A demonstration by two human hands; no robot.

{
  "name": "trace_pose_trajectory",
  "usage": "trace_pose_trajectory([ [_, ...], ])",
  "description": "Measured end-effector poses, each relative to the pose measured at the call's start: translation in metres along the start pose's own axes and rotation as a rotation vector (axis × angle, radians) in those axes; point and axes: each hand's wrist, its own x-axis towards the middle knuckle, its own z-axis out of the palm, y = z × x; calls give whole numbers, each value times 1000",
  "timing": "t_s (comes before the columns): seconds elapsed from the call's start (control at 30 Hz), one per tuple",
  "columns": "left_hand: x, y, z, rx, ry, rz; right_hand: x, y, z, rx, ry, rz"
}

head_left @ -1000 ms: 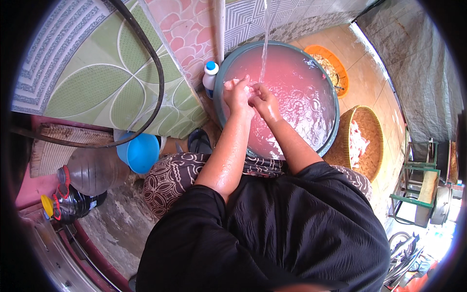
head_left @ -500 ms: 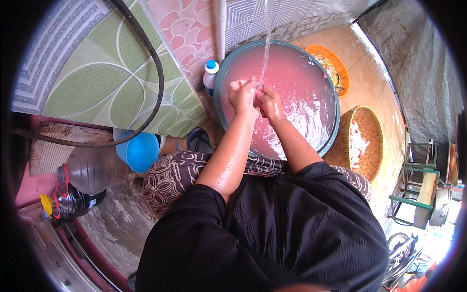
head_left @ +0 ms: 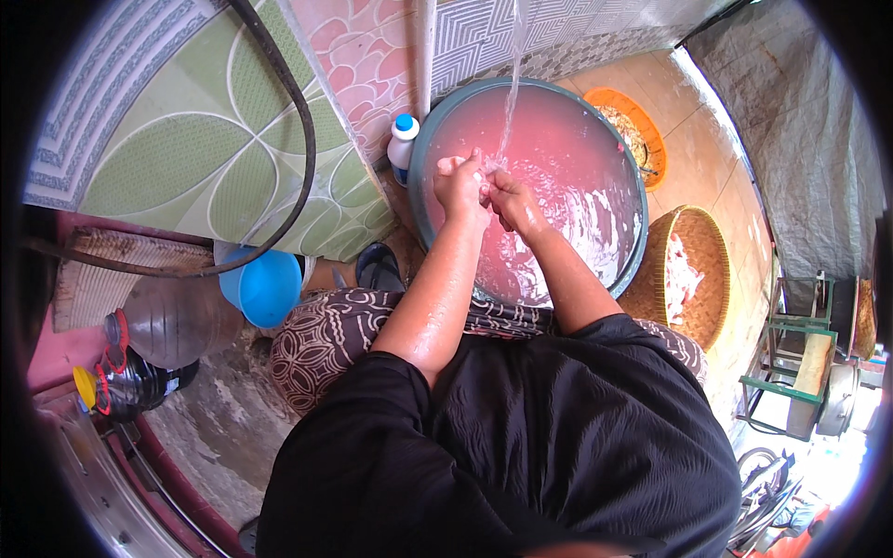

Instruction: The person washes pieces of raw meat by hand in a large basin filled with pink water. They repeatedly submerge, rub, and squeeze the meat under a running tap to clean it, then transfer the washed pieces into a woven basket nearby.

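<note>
Pale piece (head_left: 448, 166), looking like raw meat, is showing at the left hand (head_left: 459, 192), above the left part of a wide grey-blue tub (head_left: 642, 209). The left fingers are curling around this piece. The right hand (head_left: 514, 200) is meeting the left one on its right side, and its fingers are bending inward; I cannot tell whether they are grasping something, because their tips are partly hidden. A thin stream of water (head_left: 511, 102) is falling just beyond the hands, into cloudy pink water that is filling the tub.

The tub is standing on an orange-brown tiled floor (head_left: 686, 139), near patterned wall tiles (head_left: 484, 42). A white bottle (head_left: 402, 147) with blue cap is standing just beside its left rim. At the far right, an orange container (head_left: 659, 149) is holding small light bits; nearer, a woven basket (head_left: 718, 279) is holding more pale pieces (head_left: 684, 279). On the left, a black hose (head_left: 305, 130) is curving above a blue basin (head_left: 270, 290). On the right, a grey sheet (head_left: 809, 130) is hanging.
</note>
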Motion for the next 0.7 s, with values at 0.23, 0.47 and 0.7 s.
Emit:
trace_pose_trajectory([
  [0.23,1,1,-3,8,-8,-24,-7,1,-4,-228,-28,-20],
  [0.47,12,-7,-8,-46,-19,-25,-19,0,-6,-301,-36,4],
  [0.7,39,-10,-20,-109,35,40,-36,-2,-7,-371,-232,-64],
])
